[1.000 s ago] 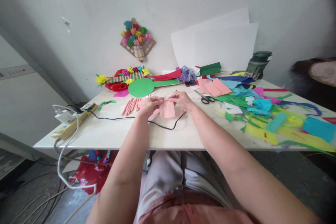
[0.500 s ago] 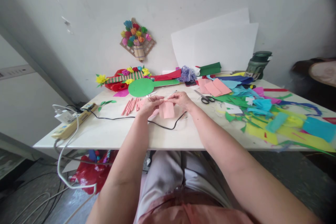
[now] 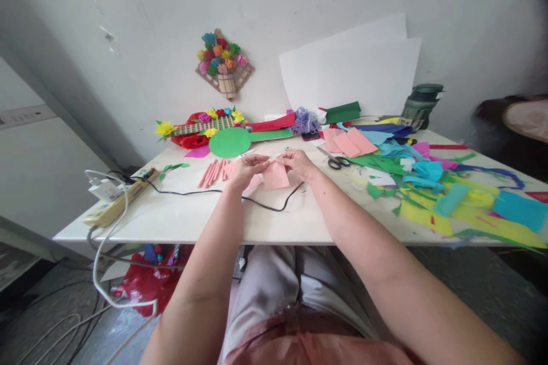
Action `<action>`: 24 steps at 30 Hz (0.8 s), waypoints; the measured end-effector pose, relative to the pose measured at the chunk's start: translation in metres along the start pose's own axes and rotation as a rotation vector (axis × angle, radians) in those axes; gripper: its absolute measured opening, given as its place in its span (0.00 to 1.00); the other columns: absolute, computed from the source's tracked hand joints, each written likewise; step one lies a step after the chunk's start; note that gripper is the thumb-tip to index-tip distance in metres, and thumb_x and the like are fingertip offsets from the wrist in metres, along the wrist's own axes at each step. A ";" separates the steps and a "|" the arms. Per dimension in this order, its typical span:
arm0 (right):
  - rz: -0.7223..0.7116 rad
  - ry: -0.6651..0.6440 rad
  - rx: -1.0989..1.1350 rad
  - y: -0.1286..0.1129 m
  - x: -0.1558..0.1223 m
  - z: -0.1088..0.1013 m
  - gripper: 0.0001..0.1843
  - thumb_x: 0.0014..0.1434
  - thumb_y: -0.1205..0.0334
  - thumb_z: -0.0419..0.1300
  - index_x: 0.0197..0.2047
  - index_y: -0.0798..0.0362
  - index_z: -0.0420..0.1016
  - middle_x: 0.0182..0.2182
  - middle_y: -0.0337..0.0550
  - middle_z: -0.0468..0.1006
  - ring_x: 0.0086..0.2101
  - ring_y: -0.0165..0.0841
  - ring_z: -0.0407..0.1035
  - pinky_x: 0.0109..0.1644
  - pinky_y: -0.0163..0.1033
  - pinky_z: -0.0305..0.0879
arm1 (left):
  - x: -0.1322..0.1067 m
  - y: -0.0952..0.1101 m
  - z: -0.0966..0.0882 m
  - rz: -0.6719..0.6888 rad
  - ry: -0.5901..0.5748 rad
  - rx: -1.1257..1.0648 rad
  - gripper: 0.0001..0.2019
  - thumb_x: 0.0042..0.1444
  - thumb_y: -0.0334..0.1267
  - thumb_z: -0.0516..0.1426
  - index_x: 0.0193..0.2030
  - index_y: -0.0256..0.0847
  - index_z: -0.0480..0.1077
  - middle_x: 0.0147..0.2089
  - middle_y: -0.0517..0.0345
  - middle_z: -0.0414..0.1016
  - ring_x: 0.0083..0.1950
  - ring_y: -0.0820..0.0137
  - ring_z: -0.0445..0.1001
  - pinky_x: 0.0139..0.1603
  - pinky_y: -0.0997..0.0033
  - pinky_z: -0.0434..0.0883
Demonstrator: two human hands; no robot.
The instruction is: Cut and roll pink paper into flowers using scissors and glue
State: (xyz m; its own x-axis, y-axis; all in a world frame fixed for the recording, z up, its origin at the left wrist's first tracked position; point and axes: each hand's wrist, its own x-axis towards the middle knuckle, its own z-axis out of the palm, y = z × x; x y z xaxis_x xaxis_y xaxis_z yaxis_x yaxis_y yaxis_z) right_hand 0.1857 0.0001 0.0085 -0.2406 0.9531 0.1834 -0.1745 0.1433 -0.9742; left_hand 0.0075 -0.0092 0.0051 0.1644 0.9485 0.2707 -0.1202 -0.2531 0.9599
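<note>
So the pink paper [image 3: 276, 178] was right between the left hand [image 3: 250, 170] and the right hand [image 3: 296, 163], both pinching its top edge, the rest hanging down as a thin, squarish flap. Just left of that, some skinny pink rolls [image 3: 212, 173] lay bunched on the smooth, pale surface [image 3: 282, 229]. Black-handled scissors [image 3: 338, 163] sat off to the right, near flat pink sheets [image 3: 355, 143], and a thin black cord [image 3: 268, 206] curved across closer to the body.
</note>
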 end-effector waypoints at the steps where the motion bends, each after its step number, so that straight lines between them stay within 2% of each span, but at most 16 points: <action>1: -0.006 0.016 -0.012 0.000 0.000 0.000 0.14 0.34 0.58 0.70 0.22 0.58 0.74 0.16 0.35 0.71 0.19 0.26 0.63 0.23 0.32 0.59 | 0.000 0.000 0.000 0.003 -0.006 0.015 0.18 0.33 0.40 0.69 0.34 0.35 0.75 0.30 0.56 0.78 0.31 0.72 0.75 0.37 0.71 0.71; 5: -0.048 0.048 -0.063 0.000 0.000 0.000 0.13 0.35 0.58 0.69 0.21 0.57 0.73 0.18 0.35 0.71 0.20 0.25 0.61 0.24 0.31 0.56 | -0.001 0.002 0.002 -0.011 -0.042 0.079 0.20 0.34 0.41 0.69 0.36 0.35 0.76 0.32 0.54 0.78 0.32 0.71 0.75 0.36 0.70 0.71; 13: -0.158 0.016 -0.218 0.008 0.004 -0.002 0.11 0.40 0.57 0.64 0.23 0.57 0.75 0.24 0.40 0.75 0.26 0.28 0.65 0.30 0.33 0.60 | -0.001 0.005 0.002 -0.113 -0.154 0.203 0.18 0.33 0.38 0.69 0.35 0.35 0.77 0.27 0.53 0.77 0.28 0.70 0.74 0.32 0.71 0.72; 19: -0.163 -0.048 -0.260 0.010 0.006 -0.004 0.10 0.38 0.58 0.66 0.23 0.57 0.77 0.22 0.39 0.76 0.26 0.30 0.67 0.32 0.35 0.62 | -0.005 0.012 0.002 -0.160 -0.172 0.251 0.13 0.38 0.42 0.67 0.29 0.34 0.77 0.21 0.58 0.71 0.24 0.73 0.70 0.29 0.72 0.72; 24: -0.132 -0.073 -0.247 0.007 0.001 0.000 0.11 0.37 0.58 0.67 0.23 0.57 0.77 0.22 0.39 0.76 0.26 0.30 0.68 0.33 0.35 0.63 | -0.005 0.010 -0.001 -0.203 -0.235 0.291 0.14 0.40 0.45 0.66 0.27 0.35 0.76 0.22 0.58 0.71 0.23 0.76 0.69 0.26 0.76 0.70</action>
State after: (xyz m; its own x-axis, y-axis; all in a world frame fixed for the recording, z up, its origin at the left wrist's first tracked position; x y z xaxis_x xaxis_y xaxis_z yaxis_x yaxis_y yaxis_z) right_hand 0.1841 0.0022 0.0017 -0.3013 0.9014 0.3109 0.0268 0.3340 -0.9422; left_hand 0.0046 -0.0163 0.0127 0.3794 0.9238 0.0511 0.2137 -0.1412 0.9666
